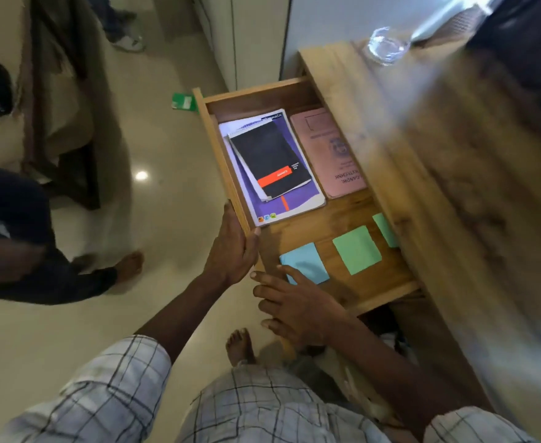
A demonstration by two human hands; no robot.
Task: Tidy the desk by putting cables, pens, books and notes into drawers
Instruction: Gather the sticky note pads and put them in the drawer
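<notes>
A wooden drawer (352, 219) stands pulled out from the desk (454, 174). Inside lie a black notebook (270, 158) on a purple book (298, 199), a pink booklet (326, 151), a blue sticky note (307, 262) and two green notes (357, 250), one of them half under the desk edge. My left hand (234, 247) grips the drawer's front panel. My right hand (294, 308) rests flat with fingers apart on the drawer's near corner, its fingertips touching the blue note.
A glass (385, 46) stands on the desk top at the back. A green tag (184, 101) sticks out past the drawer's far front corner. Another person's legs and bare foot (128, 266) are on the floor at left, beside a dark wooden table frame (71, 174).
</notes>
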